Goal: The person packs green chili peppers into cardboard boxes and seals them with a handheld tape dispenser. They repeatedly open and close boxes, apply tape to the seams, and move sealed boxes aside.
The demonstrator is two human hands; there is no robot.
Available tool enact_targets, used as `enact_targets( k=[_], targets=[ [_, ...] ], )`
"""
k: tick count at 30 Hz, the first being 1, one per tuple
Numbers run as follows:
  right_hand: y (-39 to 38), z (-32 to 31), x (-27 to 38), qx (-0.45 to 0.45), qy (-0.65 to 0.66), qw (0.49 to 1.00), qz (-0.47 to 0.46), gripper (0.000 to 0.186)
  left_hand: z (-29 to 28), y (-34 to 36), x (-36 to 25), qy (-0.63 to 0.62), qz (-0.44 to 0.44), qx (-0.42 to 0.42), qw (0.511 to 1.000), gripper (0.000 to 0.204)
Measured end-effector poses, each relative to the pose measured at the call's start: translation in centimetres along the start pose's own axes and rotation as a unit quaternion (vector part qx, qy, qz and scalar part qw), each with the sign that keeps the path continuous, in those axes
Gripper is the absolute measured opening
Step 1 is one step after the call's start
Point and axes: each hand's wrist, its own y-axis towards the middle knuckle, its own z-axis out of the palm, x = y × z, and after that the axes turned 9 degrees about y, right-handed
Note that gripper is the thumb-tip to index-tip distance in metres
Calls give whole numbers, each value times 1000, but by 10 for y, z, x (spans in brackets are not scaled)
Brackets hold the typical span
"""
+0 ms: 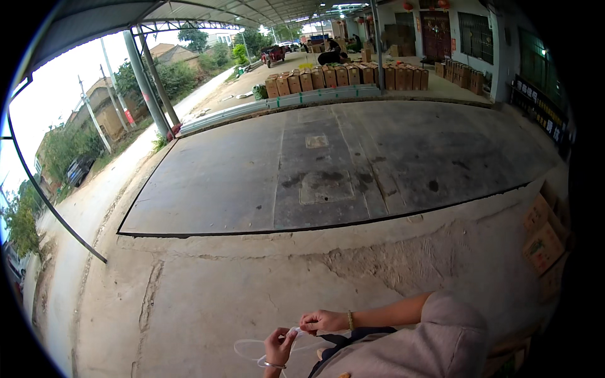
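At the lower middle, my left hand (pixel 278 346) and my right hand (pixel 322 320) come close together, fingers pinched. Between them they hold a thin white cord (pixel 244 342), possibly a plastic strip, whose loops hang out to the left of my left hand. A small pale bunched part of it shows at the fingertips; whether it is a knot or a fold is too small to tell. A metal bangle circles my left wrist, and a beaded bracelet sits on my right one.
Ahead lies a large dark metal floor plate (pixel 239 183) with a raised edge. Beyond it are grey metal beams (pixel 283 102) and a long row of brown cartons (pixel 343 77), with people bending behind. More cartons (pixel 543 249) stand at right; a post (pixel 146 88) rises at left.
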Motion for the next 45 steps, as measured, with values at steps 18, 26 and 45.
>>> enact_targets(
  k=[18, 26, 45],
  targets=[
    [30, -166, 169, 83, -143, 984, 67, 31, -19, 157, -34, 243, 176, 8, 954, 8],
    [75, -230, 149, 6, -309, 948, -78, 27, -2, 264, -50, 367, 199, 166, 894, 48],
    [290, -135, 263, 74, -386, 916, -84, 20, -212, 406, -53, 268, 367, 312, 834, 15]
  ],
)
